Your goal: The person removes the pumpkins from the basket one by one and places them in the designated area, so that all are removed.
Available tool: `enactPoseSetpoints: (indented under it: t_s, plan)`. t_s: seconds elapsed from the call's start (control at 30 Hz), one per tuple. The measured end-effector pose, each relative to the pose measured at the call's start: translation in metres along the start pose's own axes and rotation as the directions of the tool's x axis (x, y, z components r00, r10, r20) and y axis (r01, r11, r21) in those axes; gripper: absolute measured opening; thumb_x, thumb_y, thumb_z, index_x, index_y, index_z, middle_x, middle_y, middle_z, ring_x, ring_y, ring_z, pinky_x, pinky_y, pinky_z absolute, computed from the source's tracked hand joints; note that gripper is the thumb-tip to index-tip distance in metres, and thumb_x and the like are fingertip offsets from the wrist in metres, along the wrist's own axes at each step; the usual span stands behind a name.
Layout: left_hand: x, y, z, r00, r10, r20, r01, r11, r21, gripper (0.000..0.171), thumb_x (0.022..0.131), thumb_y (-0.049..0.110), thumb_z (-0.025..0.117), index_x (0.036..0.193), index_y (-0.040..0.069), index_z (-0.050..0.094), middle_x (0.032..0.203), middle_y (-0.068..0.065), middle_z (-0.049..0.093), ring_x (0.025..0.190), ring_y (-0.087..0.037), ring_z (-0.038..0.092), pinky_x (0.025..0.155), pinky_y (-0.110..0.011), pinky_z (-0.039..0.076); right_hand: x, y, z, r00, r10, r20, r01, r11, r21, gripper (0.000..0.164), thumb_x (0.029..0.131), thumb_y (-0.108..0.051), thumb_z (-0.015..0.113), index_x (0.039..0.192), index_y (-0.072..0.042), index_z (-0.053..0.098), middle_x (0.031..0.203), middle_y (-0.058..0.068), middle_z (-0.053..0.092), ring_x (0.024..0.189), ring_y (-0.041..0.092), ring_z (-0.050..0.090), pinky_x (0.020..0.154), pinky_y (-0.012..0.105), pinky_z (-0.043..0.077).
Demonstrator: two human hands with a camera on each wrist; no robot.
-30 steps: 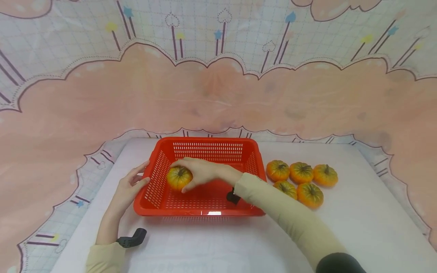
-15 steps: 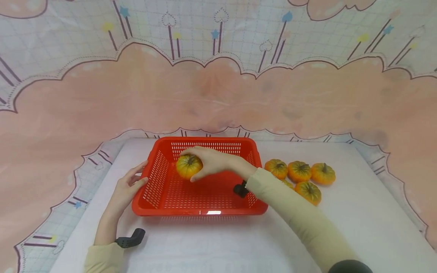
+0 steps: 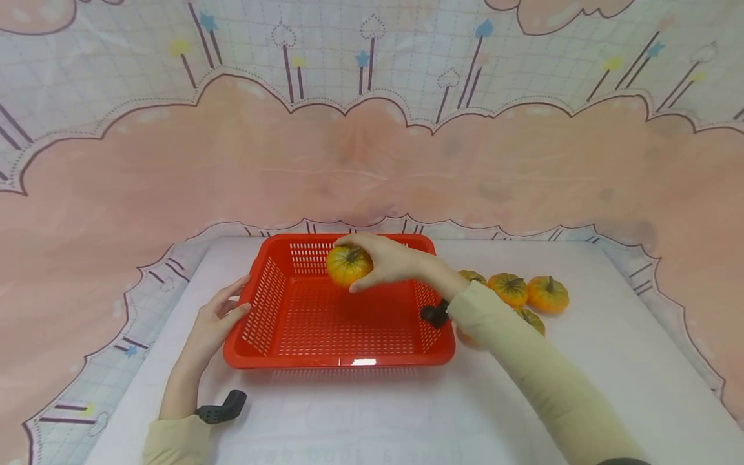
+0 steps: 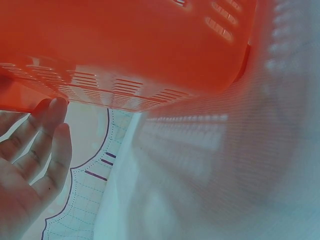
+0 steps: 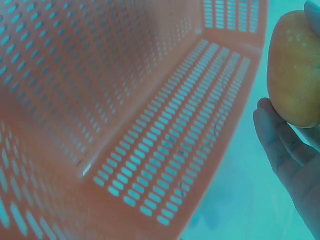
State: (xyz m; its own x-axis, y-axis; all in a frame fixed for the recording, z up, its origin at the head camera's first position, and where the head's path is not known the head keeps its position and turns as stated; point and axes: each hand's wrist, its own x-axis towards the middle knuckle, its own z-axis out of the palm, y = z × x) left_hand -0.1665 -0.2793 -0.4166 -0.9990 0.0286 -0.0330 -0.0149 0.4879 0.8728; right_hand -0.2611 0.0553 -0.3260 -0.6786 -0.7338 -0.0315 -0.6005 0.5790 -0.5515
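Note:
A small orange and green pumpkin (image 3: 347, 266) hangs over the back part of a red plastic basket (image 3: 340, 359), held from its right side between the thumb and fingers of my right hand (image 3: 388, 258). Its smooth orange flank shows in the right wrist view beside the perforated basket wall (image 5: 170, 145). My left hand (image 3: 216, 323) touches the basket's left rim from outside, fingers fairly straight. From the left wrist, those fingers (image 4: 52, 150) meet the basket's outer side; some of the hand is cut off there. No pumpkin shows inside the basket.
Several more pumpkins (image 3: 548, 294) lie on the white table (image 3: 616, 342) to the right of the basket. My right sleeve (image 3: 540, 368) hides parts of them. Behind stands a patterned backdrop (image 3: 372, 168).
My right hand has carried the pumpkin up from the basket's left part, toward the back and right. The right forearm covers more of the other pumpkins. My left hand stays at the rim.

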Motion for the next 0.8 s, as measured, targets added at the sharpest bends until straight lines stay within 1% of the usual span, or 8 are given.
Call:
enactPoseSetpoints:
  t_s: [0.23, 0.43, 0.53, 0.73, 0.8]
  plan:
    - [0.001, 0.0, 0.001, 1.0, 0.01, -0.003, -0.01, 1.0, 0.007, 0.061, 0.098, 0.038, 0.051, 0.153, 0.023, 0.027, 0.147, -0.015, 0.039, 0.097, 0.014, 0.048, 0.078, -0.013, 0.05, -0.018, 0.008, -0.013, 0.998, 0.051, -0.038, -0.051, 0.998, -0.022, 0.08, 0.077, -0.036, 0.079, 0.144, -0.023, 0.039, 0.142, -0.001, 0.046, 0.125, 0.018, 0.045, 0.104, 0.039, 0.044]
    - [0.001, 0.0, 0.0, 1.0, -0.003, -0.001, 0.003, 1.0, 0.018, 0.061, 0.098, 0.039, 0.05, 0.153, 0.024, 0.026, 0.15, -0.014, 0.038, 0.099, 0.012, 0.046, 0.079, -0.012, 0.049, -0.035, 0.014, -0.024, 0.997, 0.062, -0.054, -0.063, 0.998, -0.008, 0.083, 0.077, -0.035, 0.08, 0.146, -0.023, 0.037, 0.144, 0.0, 0.045, 0.13, 0.021, 0.043, 0.11, 0.044, 0.039]
    - [0.001, 0.0, 0.0, 1.0, -0.004, -0.004, 0.004, 1.0, 0.014, 0.061, 0.098, 0.038, 0.05, 0.153, 0.024, 0.026, 0.149, -0.014, 0.038, 0.098, 0.013, 0.046, 0.078, -0.012, 0.049, -0.044, 0.016, -0.029, 0.995, 0.083, -0.059, -0.083, 0.997, 0.007, 0.082, 0.077, -0.034, 0.08, 0.146, -0.026, 0.036, 0.145, -0.001, 0.044, 0.132, 0.021, 0.042, 0.112, 0.045, 0.037]
    - [0.002, 0.0, 0.001, 1.0, 0.022, -0.009, -0.022, 1.0, 0.019, 0.059, 0.099, 0.036, 0.051, 0.152, 0.024, 0.029, 0.146, -0.017, 0.04, 0.096, 0.015, 0.047, 0.076, -0.013, 0.05, -0.067, 0.022, -0.041, 0.988, 0.145, -0.062, -0.141, 0.988, 0.062, 0.081, 0.078, -0.034, 0.079, 0.145, -0.032, 0.034, 0.144, -0.005, 0.044, 0.131, 0.019, 0.042, 0.108, 0.047, 0.041]
    - [0.002, 0.0, 0.001, 1.0, 0.023, -0.01, -0.023, 0.999, 0.023, 0.059, 0.099, 0.036, 0.051, 0.152, 0.024, 0.029, 0.146, -0.017, 0.039, 0.096, 0.015, 0.047, 0.076, -0.012, 0.05, -0.074, 0.024, -0.044, 0.985, 0.162, -0.067, -0.158, 0.986, 0.057, 0.082, 0.078, -0.035, 0.079, 0.146, -0.033, 0.034, 0.146, -0.005, 0.042, 0.132, 0.02, 0.041, 0.107, 0.049, 0.041]
